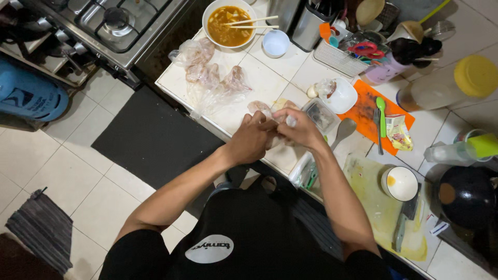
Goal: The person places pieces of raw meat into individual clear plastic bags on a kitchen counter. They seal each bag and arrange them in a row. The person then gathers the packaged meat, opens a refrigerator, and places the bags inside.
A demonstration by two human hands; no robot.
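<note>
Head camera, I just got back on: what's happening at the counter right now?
A person stands at a white tiled counter, both hands together over a small plastic-wrapped packet of pale food. The left hand and the right hand both grip it, fingers pinching at the wrap. More clear bags of the same pale food lie just beyond. A bowl of orange soup with chopsticks across it sits at the far edge, and a cleaver rests on the cutting board to the right.
</note>
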